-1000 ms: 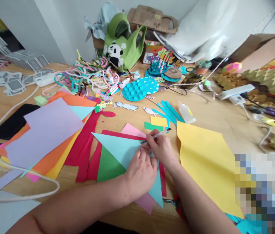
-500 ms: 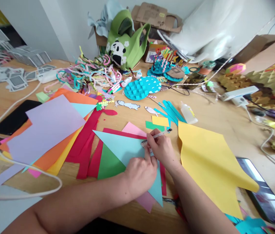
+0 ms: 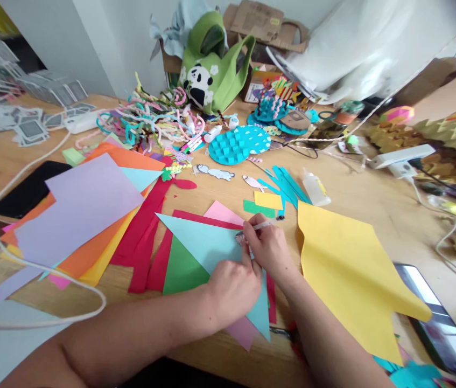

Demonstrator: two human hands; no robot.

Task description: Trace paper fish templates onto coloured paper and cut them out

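My right hand (image 3: 266,242) pinches a slim pen (image 3: 270,222), its tip beside a small cut-out (image 3: 239,237) on light blue paper (image 3: 207,245). My left hand (image 3: 233,288) rests on that paper, index finger stretched to the cut-out and the other fingers curled; my fingers hide most of the cut-out. Green (image 3: 183,269), red (image 3: 159,264) and pink sheets (image 3: 241,334) lie under the blue one. Above my hands are a yellow strip (image 3: 268,200), a green strip (image 3: 258,208) and a fish cut-out (image 3: 253,182).
Coloured sheets (image 3: 78,210) and a white cable (image 3: 46,269) lie left. A large yellow sheet (image 3: 341,258), a phone (image 3: 437,318) and a glue bottle (image 3: 315,187) are right. Scissors (image 3: 282,333) lie partly under my right forearm. Pipe cleaners (image 3: 151,121) and a green bag (image 3: 219,70) stand behind.
The view has shifted slightly, so the background things sit a little further right. My hands keep nearly the same pose on the blue paper.
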